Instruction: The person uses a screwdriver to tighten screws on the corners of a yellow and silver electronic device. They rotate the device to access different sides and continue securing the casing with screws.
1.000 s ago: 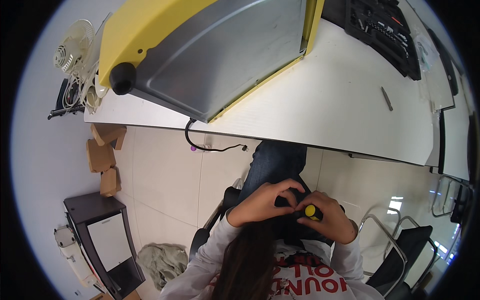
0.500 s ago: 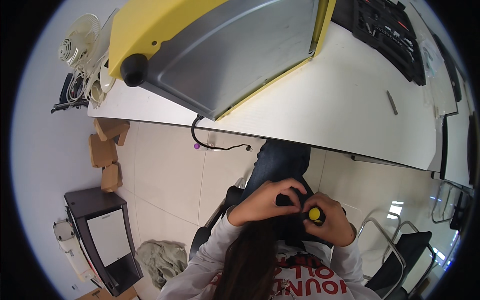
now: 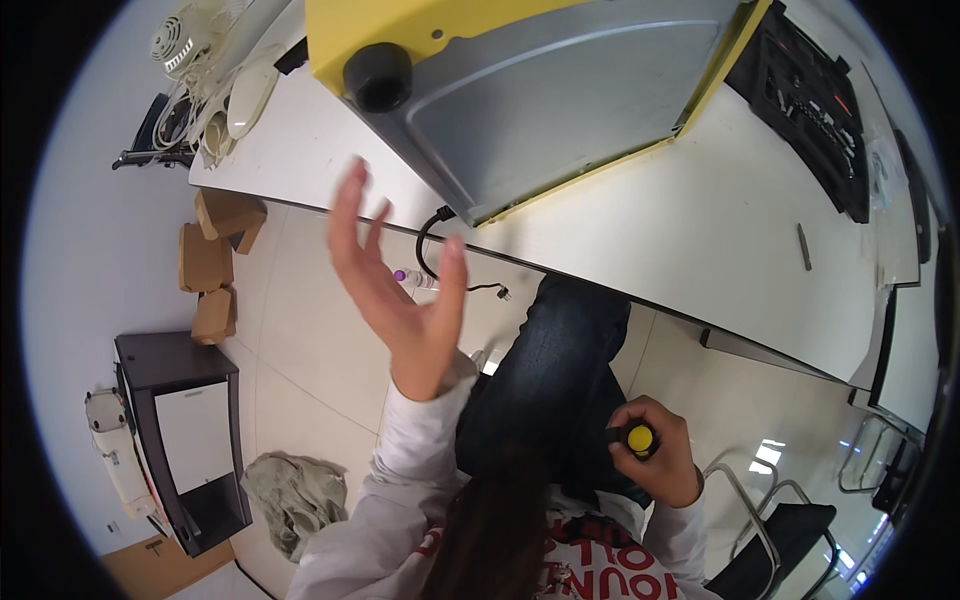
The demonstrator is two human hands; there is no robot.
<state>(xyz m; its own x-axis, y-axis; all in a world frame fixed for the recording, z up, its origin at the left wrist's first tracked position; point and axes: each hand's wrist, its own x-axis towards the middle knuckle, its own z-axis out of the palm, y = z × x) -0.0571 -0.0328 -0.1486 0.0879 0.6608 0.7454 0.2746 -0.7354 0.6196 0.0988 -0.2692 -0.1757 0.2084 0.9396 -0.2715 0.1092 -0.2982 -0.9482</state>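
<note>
My left hand is raised in front of the table edge, its fingers spread and nothing in it. Just beyond it stands a yellow-cased machine, tipped so that its grey metal underside faces me. A round black foot sticks out at the machine's near left corner. From the lower corner a black power cord hangs over the edge, plug dangling. Over my lap, my right hand is closed around a black handle with a round yellow end; the rest of it is hidden.
On the white table, a thin grey tool lies at the right. Behind it is an open black socket set case. A fan and cables stand far left. Cardboard boxes, a dark cabinet and a chair surround me.
My left hand has left my right hand, moving up and left toward the machine with fingers opening. My right hand keeps the black handle over my lap. The view has shifted slightly.
</note>
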